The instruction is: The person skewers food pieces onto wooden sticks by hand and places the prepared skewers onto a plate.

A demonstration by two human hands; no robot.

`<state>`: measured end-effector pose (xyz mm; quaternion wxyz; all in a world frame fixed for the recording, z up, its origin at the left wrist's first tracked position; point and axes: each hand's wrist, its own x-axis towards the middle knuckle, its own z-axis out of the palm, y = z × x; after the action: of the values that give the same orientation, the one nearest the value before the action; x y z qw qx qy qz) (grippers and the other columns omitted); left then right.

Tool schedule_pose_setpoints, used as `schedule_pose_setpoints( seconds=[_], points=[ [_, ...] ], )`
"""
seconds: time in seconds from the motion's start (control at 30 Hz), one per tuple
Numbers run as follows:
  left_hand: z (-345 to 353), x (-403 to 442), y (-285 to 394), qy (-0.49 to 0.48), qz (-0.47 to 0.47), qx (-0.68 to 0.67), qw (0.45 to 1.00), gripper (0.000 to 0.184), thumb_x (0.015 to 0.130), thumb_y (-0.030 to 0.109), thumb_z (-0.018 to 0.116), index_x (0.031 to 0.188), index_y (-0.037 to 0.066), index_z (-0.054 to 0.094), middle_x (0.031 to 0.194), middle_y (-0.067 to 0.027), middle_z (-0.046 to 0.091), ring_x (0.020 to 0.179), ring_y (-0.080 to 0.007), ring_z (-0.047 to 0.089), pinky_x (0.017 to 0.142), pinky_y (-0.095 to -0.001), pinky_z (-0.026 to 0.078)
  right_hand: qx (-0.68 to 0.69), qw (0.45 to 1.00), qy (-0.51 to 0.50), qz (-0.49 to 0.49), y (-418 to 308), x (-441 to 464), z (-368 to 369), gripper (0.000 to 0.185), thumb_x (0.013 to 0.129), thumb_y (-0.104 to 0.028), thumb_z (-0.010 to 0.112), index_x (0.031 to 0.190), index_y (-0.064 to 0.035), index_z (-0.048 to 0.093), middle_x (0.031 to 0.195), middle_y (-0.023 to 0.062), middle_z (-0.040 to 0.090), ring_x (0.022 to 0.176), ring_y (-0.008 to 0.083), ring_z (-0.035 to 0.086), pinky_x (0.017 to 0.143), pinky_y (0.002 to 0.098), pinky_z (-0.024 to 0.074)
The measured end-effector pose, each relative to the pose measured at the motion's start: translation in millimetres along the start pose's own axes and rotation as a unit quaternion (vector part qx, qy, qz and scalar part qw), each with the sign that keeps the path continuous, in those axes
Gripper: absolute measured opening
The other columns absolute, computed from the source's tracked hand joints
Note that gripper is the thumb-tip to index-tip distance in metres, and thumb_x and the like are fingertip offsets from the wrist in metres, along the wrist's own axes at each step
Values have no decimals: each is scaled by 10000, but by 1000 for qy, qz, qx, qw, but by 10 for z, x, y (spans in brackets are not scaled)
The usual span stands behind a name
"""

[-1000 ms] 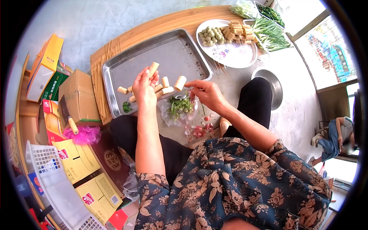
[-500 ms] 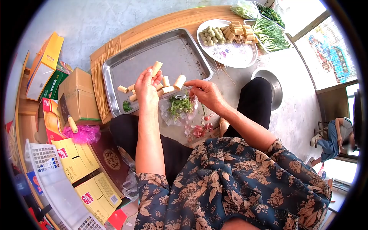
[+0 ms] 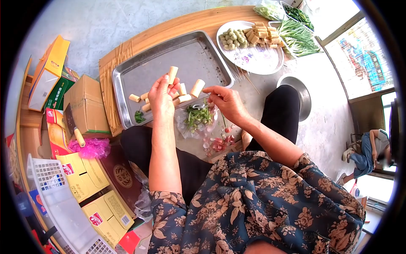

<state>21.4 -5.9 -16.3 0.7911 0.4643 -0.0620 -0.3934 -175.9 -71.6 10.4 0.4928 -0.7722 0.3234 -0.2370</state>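
My left hand is closed around a short pale roll, held upright above the near side of a metal tray. To its right another, thicker pale roll stands tilted among several rolls at the tray's near edge. Close beside that thicker roll, my right hand has its forefinger stretched forward and the other fingers curled in. Whether something thin is pinched there is too small to see. Below the hands, green herbs lie on a plastic bag. A small green sprig rests in the tray's corner.
Thin wooden skewers lie left of the tray. A white platter holds green balls and stacked tan pieces, near green scallions. A metal basin stands at my right knee. Cardboard boxes are on the left; another person sits at right.
Both hands stay almost in place. My right hand's forefinger has shifted very slightly, and the left hand keeps hold of the pale roll.
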Motion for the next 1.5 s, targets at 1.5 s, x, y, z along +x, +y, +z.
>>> schedule_pose_setpoints(
  seconds=[1.5],
  points=[
    [83,-71,-89,-76,-73,94,990,292,847,213,660,1051,24,570,990,-82,623,880,-189,619,720,-331,532,-27,996,48,-72,-100,215,92,158,793,-37,561,933,-9,629,778,158,647,737,295,645,663,361,501]
  ],
)
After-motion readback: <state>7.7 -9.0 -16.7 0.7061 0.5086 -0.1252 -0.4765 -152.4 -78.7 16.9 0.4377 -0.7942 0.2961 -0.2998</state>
